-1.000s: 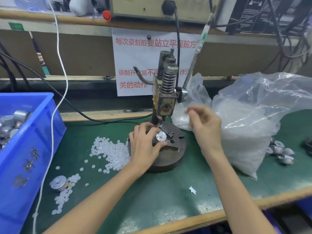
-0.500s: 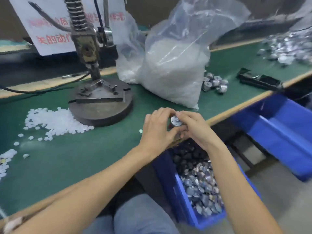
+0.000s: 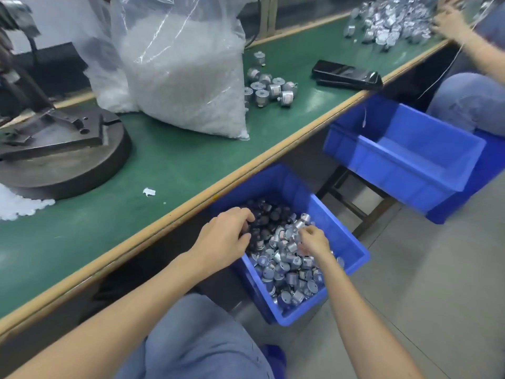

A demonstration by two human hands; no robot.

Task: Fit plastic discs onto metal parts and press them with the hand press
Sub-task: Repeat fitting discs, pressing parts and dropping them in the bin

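Just below the tabletop's [image 3: 177, 170] near edge, both hands are down in a blue plastic bin [image 3: 352, 242] heaped with metal parts [image 3: 287, 272], small silvery cylinders with flat round ends. The left hand [image 3: 224, 236] has its fingers curled in over the shadowed far side of the heap; whether it grips one cannot be told. The right hand [image 3: 314, 242] has its fingertips bunched against the shiny parts, and blur hides whether it pinches any.

On the green matte tabletop at the left stands the hand press [image 3: 62, 149], with a dark round iron base and an angular plate on top. Loose white plastic discs [image 3: 16, 206] lie at its near left edge. A crinkled clear bag [image 3: 185, 77], bulging with more white discs, stands right of the press, and a small cluster of cylinders [image 3: 269, 90] lies just beyond it. A second blue bin [image 3: 396, 170] sits farther right.
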